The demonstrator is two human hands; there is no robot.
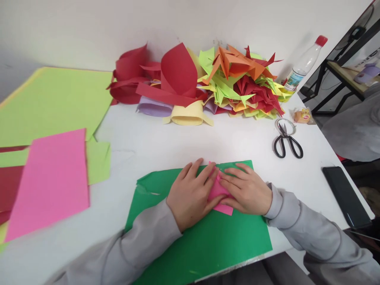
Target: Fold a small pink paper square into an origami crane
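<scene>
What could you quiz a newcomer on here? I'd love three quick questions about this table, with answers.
1. What colour is the sheet beneath the small pink paper that the left hand and right hand touch?
2. True or false: the black phone lies to the left of both hands.
3. Fill in: the bottle near the wall has a ___ cap.

Key: 1. Green. 2. False; the phone lies to their right. 3. Red.

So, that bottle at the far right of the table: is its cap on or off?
On: the red cap sits over the neck of the bottle.
</scene>
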